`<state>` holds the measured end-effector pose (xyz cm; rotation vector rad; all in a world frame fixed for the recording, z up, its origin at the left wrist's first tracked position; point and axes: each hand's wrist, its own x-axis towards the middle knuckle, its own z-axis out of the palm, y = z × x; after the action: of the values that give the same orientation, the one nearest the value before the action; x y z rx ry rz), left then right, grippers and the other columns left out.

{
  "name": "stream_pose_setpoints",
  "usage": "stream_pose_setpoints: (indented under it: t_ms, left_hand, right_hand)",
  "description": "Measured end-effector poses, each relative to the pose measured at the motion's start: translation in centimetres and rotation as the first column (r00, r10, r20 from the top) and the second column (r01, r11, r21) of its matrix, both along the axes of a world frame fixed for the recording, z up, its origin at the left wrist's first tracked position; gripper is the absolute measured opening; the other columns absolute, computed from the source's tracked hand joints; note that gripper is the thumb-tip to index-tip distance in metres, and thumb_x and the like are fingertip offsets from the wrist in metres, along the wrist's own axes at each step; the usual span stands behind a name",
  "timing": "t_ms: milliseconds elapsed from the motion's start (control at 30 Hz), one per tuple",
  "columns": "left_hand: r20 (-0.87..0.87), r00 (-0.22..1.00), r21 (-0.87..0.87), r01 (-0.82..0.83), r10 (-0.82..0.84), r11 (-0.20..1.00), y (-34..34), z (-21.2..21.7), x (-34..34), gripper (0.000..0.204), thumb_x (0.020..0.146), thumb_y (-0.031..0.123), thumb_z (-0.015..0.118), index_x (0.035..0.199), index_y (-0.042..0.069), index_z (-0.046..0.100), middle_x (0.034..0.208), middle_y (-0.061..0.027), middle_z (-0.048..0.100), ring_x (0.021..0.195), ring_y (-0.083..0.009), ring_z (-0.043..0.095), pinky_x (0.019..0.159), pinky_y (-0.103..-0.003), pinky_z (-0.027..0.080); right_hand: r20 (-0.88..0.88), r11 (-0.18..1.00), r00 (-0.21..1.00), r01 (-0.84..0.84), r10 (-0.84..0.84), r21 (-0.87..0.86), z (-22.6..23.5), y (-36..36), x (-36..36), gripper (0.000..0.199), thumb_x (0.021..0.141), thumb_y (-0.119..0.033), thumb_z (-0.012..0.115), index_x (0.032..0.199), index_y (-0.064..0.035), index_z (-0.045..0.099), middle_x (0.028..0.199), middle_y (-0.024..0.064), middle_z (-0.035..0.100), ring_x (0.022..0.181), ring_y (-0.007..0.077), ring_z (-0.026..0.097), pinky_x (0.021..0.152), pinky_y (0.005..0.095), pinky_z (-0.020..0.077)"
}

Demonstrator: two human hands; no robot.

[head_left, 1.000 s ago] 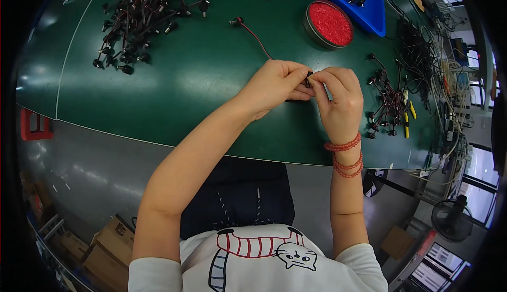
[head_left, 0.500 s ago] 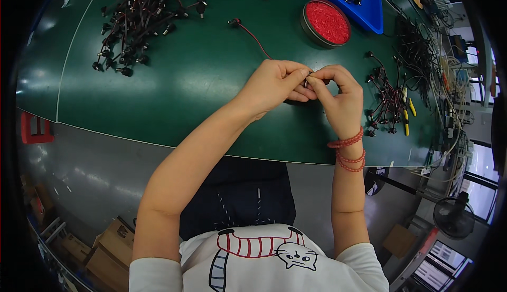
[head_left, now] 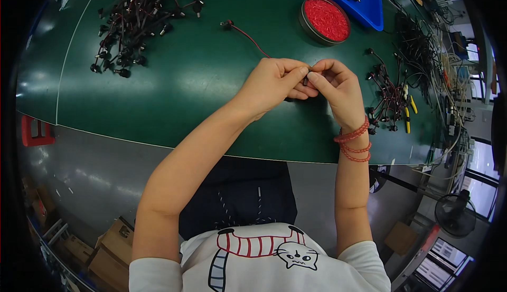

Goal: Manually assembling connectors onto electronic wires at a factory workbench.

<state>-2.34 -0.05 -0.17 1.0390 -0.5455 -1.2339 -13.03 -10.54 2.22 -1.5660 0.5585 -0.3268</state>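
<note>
Over the near part of the green tabletop (head_left: 169,94), the left hand (head_left: 275,81) and right hand (head_left: 340,88) have their fingers pinched on a small dark connector (head_left: 306,81). A thin red lead (head_left: 249,37) extends from beneath the left hand toward the far side. Right: cable bundle (head_left: 390,94), yellow-handled tool (head_left: 407,120). Far: round tin (head_left: 308,33) of red pieces (head_left: 326,18), blue tray (head_left: 373,14); far left, cable pile (head_left: 140,17).

They've got on a white short-sleeved tee (head_left: 253,275) with a black-outlined cartoon cat (head_left: 298,256), plus a red-striped shape (head_left: 256,246) and a blue-grey striped one. Below that, dark navy clothing (head_left: 240,181) with black-and-white drawstrings (head_left: 259,198). Also some pretty neat reddish beaded bracelets (head_left: 353,135) behind the right hand (head_left: 342,90).
</note>
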Motion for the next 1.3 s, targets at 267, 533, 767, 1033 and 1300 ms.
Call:
stream_pose_setpoints:
  t_ms: [267,533,767,1033,1300]
  left_hand:
    - [0.009,1.0,-0.004,0.006,-0.006,1.0,-0.1,-0.2,-0.1,0.026,0.085,0.013,0.042,0.102,-0.005,0.051,0.082,-0.0097,0.058,0.073,-0.0122,0.058,0.066,-0.021,0.049]
    - [-0.005,1.0,0.002,-0.001,0.001,1.0,0.0,-0.3,-0.1,0.025,0.085,0.013,0.042,0.101,-0.005,0.051,0.082,-0.0088,0.058,0.074,-0.0116,0.058,0.068,-0.021,0.049]
    - [-0.048,0.999,0.002,-0.006,0.006,1.0,-0.1,-0.3,0.0,0.024,0.086,0.013,0.041,0.097,-0.006,0.052,0.083,-0.0091,0.057,0.075,-0.0122,0.058,0.068,-0.022,0.049]
    - [-0.101,0.994,0.017,-0.044,0.045,0.999,-0.2,-0.3,-0.1,0.023,0.085,0.012,0.041,0.092,-0.006,0.054,0.079,-0.0099,0.057,0.071,-0.013,0.058,0.065,-0.023,0.049]
    - [-0.07,0.997,0.019,-0.029,0.03,0.999,-0.1,-0.1,-0.1,0.023,0.085,0.012,0.042,0.092,-0.006,0.054,0.078,-0.0099,0.058,0.07,-0.013,0.058,0.063,-0.022,0.049]
  right_hand:
    - [-0.058,0.98,0.998,-0.009,-0.003,-0.2,0.2,0.3,-0.2,0.01,0.075,-0.004,0.057,0.08,0.0024,0.052,0.077,0.0023,0.053,0.067,0.0073,0.05,0.061,0.0185,0.0417]
    - [0.017,0.646,1.0,0.026,-0.02,-0.763,0.6,1.4,-0.1,0.006,0.069,-0.001,0.057,0.073,0.0015,0.054,0.071,0.0085,0.053,0.062,0.0187,0.052,0.057,0.0258,0.042]
    - [0.08,0.497,0.997,0.073,-0.007,-0.864,0.6,1.4,0.1,0.007,0.066,0.001,0.058,0.071,0.0005,0.053,0.071,0.0101,0.052,0.066,0.0257,0.05,0.058,0.0321,0.0413]
    - [0.077,0.467,0.997,0.065,0.007,-0.882,0.4,1.5,0.2,0.006,0.065,0.0,0.058,0.07,-0.0001,0.054,0.071,0.0091,0.053,0.065,0.0246,0.051,0.057,0.0312,0.0415]
    - [0.072,0.498,0.997,0.06,0.005,-0.865,0.4,1.2,0.1,0.006,0.065,0.0,0.059,0.07,-0.0001,0.055,0.07,0.0089,0.053,0.064,0.023,0.052,0.057,0.0289,0.0423]
